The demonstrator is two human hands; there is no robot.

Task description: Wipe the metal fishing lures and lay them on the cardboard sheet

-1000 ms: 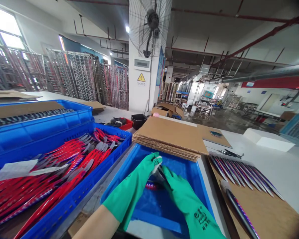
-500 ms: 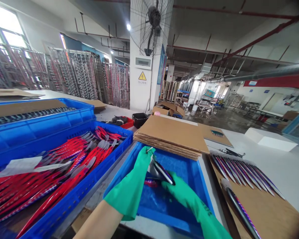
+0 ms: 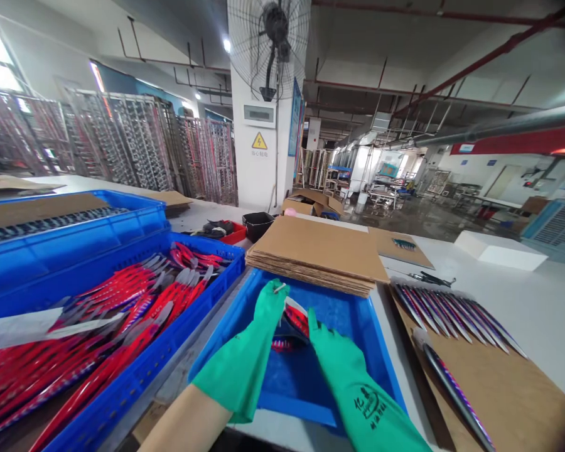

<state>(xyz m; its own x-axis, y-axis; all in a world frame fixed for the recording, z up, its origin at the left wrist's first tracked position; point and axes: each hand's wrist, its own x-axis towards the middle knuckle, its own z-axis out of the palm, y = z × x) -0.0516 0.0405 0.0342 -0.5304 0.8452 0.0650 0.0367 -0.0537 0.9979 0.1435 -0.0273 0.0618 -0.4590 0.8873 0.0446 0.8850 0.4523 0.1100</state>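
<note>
1. A shallow blue tray (image 3: 358,329) has one red lure (image 3: 281,346) lying on its floor; a blue crate (image 3: 145,351) to its left is heaped with red-and-silver lures (image 3: 122,307).
2. Two lures show at the tray, counting the one in hand; the crate's are too many to count.
3. The gloved left hand (image 3: 266,329) closes its fingers on a held lure (image 3: 296,320) above the tray; the gloved right hand (image 3: 334,355) touches it with part-open fingers, thumb raised.

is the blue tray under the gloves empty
Not empty: a red-striped piece lies on the floor of the blue tray, and a striped piece sits between the green-gloved left hand and green-gloved right hand.
</note>
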